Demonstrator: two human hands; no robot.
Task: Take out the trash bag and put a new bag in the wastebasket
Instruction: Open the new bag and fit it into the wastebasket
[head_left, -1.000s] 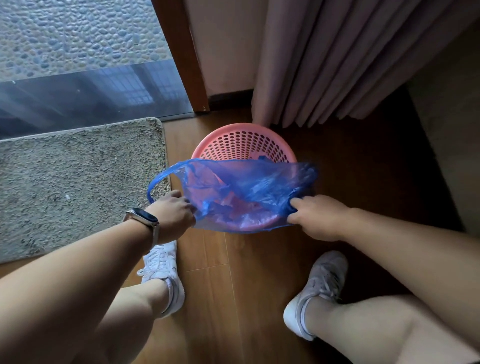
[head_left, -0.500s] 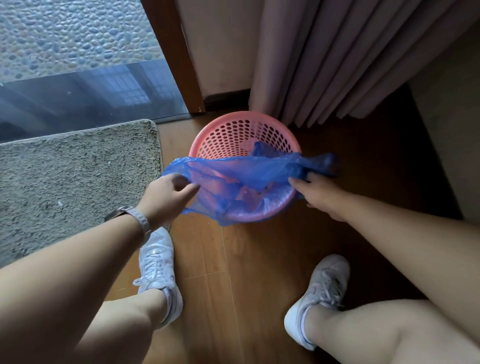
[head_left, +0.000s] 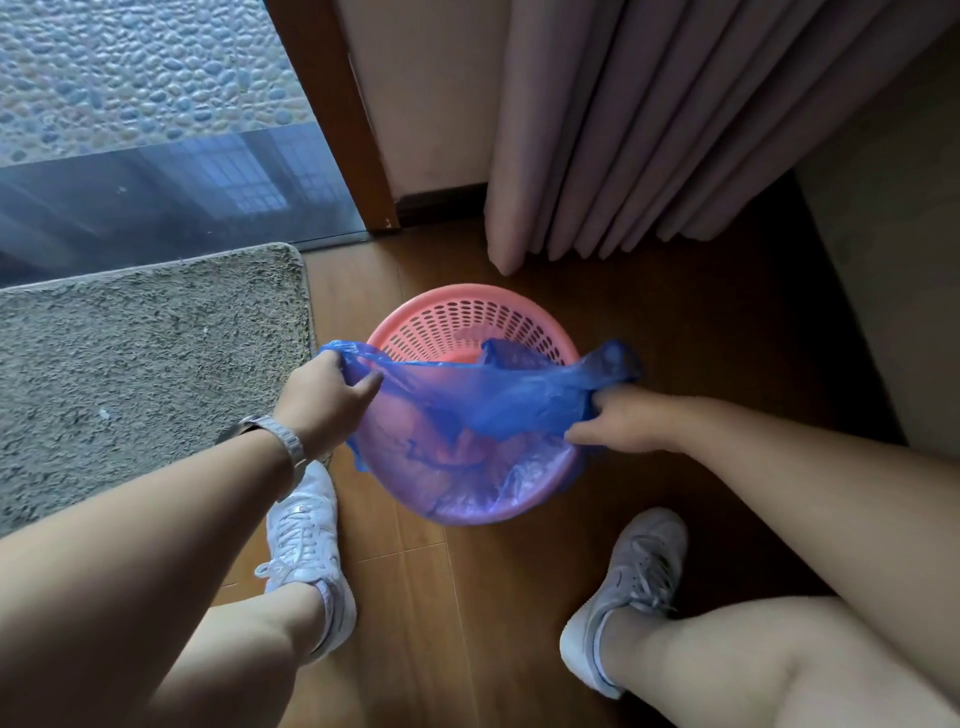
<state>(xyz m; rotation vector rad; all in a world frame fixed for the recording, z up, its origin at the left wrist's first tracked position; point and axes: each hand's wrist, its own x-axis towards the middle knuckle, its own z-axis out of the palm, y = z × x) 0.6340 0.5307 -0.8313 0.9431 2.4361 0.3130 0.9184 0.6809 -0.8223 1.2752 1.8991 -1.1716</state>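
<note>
A round pink perforated wastebasket (head_left: 470, 322) stands on the wood floor in front of me. A thin blue plastic bag (head_left: 498, 402) is stretched across its mouth, its near side draped over the front rim and hanging down the outside. My left hand (head_left: 324, 397) grips the bag's left handle at the basket's left rim. My right hand (head_left: 621, 421) pinches the bag's right handle at the right rim. The far rim is bare of bag. Part of the bag sags inside the basket.
A grey shaggy mat (head_left: 145, 364) lies to the left. Pink curtains (head_left: 649, 145) hang just behind the basket. A glass door with a wooden frame (head_left: 337, 119) is at the back left. My two white shoes (head_left: 306, 551) stand on the floor close to the basket.
Both hands have lowered the bag onto the basket. Its near edge now wraps over the front rim, and the opening is spread wider than a second ago.
</note>
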